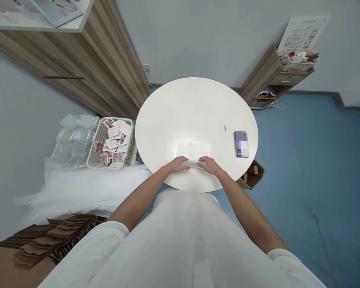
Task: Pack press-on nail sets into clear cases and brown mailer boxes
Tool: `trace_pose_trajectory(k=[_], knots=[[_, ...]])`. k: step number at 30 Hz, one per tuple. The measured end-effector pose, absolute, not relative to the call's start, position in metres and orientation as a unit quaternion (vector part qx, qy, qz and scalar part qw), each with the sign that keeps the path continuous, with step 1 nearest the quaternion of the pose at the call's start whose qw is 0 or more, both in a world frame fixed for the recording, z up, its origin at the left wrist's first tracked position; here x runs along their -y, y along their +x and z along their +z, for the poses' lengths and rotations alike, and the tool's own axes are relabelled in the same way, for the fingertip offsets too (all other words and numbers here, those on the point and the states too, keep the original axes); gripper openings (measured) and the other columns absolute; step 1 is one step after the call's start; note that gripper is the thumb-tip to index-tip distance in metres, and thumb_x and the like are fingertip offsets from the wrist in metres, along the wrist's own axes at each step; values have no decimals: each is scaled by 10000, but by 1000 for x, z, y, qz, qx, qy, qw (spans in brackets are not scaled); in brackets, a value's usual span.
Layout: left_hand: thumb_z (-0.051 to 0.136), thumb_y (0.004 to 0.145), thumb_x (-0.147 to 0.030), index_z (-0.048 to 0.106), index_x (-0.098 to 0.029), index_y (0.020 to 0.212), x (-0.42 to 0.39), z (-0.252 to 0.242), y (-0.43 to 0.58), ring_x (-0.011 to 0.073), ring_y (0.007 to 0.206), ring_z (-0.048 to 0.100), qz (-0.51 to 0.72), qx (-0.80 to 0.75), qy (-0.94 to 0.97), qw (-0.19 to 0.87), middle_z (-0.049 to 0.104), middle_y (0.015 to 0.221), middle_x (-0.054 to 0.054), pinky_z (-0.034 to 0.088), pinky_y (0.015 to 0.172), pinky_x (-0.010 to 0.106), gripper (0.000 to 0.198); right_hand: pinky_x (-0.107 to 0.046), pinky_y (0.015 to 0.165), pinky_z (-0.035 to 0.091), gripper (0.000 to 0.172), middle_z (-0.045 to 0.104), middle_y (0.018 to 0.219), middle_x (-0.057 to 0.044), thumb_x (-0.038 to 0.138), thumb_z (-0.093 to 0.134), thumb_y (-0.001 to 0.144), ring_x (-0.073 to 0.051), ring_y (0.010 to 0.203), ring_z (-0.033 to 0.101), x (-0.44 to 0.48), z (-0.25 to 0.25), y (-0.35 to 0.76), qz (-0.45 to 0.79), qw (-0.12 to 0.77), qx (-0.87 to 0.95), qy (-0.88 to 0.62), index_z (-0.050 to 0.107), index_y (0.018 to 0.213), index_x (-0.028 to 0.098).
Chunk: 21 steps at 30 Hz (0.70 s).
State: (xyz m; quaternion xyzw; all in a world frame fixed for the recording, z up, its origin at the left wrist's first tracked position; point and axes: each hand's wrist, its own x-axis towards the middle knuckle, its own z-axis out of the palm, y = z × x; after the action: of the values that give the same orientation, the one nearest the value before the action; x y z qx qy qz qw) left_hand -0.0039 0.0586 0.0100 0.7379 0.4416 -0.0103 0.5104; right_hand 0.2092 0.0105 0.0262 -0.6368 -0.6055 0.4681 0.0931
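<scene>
A thin, whitish sheet (193, 149) lies flat near the front of the round white table (195, 104). Along its near side runs a white roll (193, 164), which looks like rolled-up wrapping sheet; whether anything is inside it is hidden. My left hand (180, 164) grips the roll's left end, thumb on the near side and fingers on the far side. At the right end my right hand (209, 165) holds it the same way. Both forearms reach in from the table's front edge.
A purple pixelated item (241, 144) lies on the table's right side. An open cardboard box (252, 175) stands below it. At left are a white basket (91, 158) of printed cards, clear plastic boxes (76, 140), white sheeting (90, 188) and stacked cardboard (57, 240).
</scene>
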Motion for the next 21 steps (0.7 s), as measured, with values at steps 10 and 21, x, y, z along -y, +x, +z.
trace_pose_trajectory(k=[10, 21], knots=[[461, 729, -325, 431, -196, 571, -68, -13, -27, 132, 586, 475, 32, -579, 684, 442, 482, 596, -13, 368, 544, 249, 205, -283, 723, 435, 338, 593, 1028, -35, 367, 506, 740, -167, 854, 546, -17, -5, 224, 437, 178, 499, -727, 534, 1046, 227], [468, 691, -214, 524, -193, 739, -56, -11, -25, 203, 739, 544, -26, -641, 668, 377, 567, 766, 52, 377, 582, 279, 77, -307, 745, 445, 359, 577, 902, -37, 287, 427, 744, -169, 802, 541, -4, -25, 221, 385, 213, 450, -777, 484, 1088, 201]])
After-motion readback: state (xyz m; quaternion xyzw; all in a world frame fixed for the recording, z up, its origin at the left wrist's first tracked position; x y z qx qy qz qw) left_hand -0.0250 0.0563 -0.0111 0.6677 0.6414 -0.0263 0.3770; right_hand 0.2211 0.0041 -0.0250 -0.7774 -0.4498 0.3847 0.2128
